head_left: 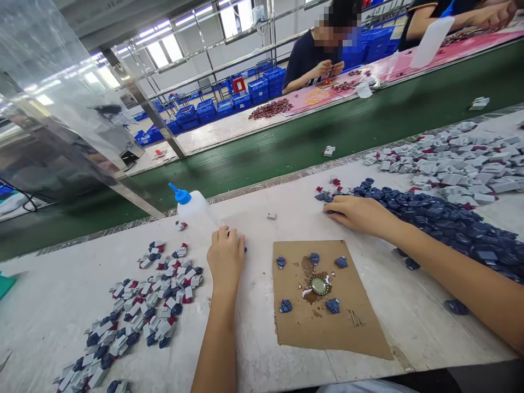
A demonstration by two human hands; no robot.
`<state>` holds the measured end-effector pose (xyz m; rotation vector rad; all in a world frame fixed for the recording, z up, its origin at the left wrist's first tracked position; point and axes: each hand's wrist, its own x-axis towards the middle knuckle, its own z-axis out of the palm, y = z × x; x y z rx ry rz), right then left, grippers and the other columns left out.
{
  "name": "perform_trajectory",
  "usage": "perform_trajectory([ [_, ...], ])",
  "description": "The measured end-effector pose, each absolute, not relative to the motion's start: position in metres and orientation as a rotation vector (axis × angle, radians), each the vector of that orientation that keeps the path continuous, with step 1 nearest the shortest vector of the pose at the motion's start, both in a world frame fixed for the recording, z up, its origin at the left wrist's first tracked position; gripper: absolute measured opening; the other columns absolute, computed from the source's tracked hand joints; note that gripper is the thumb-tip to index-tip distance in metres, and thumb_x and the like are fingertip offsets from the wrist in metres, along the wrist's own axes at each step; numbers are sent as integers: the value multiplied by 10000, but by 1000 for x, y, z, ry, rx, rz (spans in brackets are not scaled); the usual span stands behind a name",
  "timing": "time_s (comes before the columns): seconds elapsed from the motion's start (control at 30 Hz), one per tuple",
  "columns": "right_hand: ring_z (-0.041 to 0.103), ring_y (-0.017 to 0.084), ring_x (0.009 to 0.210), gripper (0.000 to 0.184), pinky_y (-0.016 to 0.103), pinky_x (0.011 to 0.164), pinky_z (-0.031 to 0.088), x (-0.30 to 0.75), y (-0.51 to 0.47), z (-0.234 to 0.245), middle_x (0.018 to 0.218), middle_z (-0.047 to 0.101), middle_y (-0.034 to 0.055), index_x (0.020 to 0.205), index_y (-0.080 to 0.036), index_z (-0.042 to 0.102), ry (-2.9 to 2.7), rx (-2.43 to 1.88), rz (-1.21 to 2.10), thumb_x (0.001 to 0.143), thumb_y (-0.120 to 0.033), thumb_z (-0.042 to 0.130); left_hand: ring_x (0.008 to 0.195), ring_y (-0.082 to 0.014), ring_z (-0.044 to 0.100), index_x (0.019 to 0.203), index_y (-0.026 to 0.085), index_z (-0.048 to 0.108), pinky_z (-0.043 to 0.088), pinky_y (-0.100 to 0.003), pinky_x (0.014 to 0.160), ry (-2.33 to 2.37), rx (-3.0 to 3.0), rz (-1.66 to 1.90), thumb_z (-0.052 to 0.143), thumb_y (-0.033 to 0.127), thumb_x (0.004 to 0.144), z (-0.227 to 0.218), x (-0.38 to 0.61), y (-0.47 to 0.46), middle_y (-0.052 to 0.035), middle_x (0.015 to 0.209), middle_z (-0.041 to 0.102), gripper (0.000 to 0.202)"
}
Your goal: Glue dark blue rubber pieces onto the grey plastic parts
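My left hand (225, 257) rests on the white table with its fingers curled, closed on something small and dark that I cannot make out, just below a white glue bottle with a blue nozzle (193, 208). My right hand (355, 213) reaches to the near edge of a heap of dark blue plastic parts (442, 221), fingers bent down onto them. Between the hands lies a brown cardboard sheet (347, 333) with a bottle cap of glue (319, 284) and several blue parts (333, 305) around it.
Assembled white, red and blue pieces (143, 305) are spread at the left. A pile of white parts (458, 164) lies at the far right. A green conveyor belt (286, 153) runs behind the table. Other people work at the far bench beside blue crates (262, 87).
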<state>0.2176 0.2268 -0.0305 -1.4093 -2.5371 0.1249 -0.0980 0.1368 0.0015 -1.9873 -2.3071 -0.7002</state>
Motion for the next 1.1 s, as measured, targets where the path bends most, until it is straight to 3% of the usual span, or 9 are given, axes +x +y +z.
perform_trajectory([
  [0.1,593,211,788,287,247,462,296,218,227,-31,906,616,81,905,-234,666,-2487,-1396,143,861,-324,397,1136,-272,501,1074,204,643,482,-346,726,-2243,-2018,-497,458,294,891,-1,-92,136,-112,1217,609,275],
  [0.23,610,226,841,300,281,563,411,216,229,-29,984,645,96,969,-218,640,-2363,-1370,185,881,-318,371,1071,-268,546,1081,188,644,493,-333,692,-2178,-2031,-400,428,313,911,-3,-90,134,-102,1125,660,303],
  [0.3,622,214,804,298,296,619,453,213,230,-25,952,669,94,1007,-203,620,-2294,-1354,233,891,-315,369,1053,-268,563,1089,181,641,491,-328,686,-2153,-2020,-405,423,309,914,-4,-90,133,-104,1108,671,307],
  [0.43,607,181,666,291,286,591,468,208,230,-19,865,684,83,971,-180,632,-2185,-1326,347,883,-352,414,1054,-282,571,1158,152,605,476,-371,798,-2068,-2139,-465,357,319,940,4,-78,143,-142,1122,662,371],
  [0.57,603,185,674,310,309,637,481,204,234,-28,868,683,83,1029,-176,647,-2101,-1327,435,873,-344,440,1124,-289,536,1230,177,549,473,-365,809,-1937,-2431,-402,392,325,928,22,-38,196,-133,1214,619,371],
  [0.7,635,212,844,319,342,756,489,195,236,-44,1013,676,117,1079,-156,621,-2041,-1336,460,898,-291,394,1215,-274,470,1327,171,454,469,-369,881,-1884,-2537,-355,450,270,916,28,19,290,-146,1358,505,423],
  [0.83,647,204,886,259,308,766,489,186,236,-49,963,681,82,1014,-188,626,-2092,-1261,422,896,-246,404,1148,-258,527,1269,194,500,467,-479,925,-1940,-2506,-352,540,318,889,26,66,369,-118,1345,487,401],
  [1.1,660,217,869,241,302,706,488,183,234,-41,941,692,66,1030,-209,561,-2060,-1275,379,851,-149,411,1008,-214,596,1181,174,555,517,-428,841,-2048,-2600,-267,549,330,887,14,103,407,-96,1199,580,333],
])
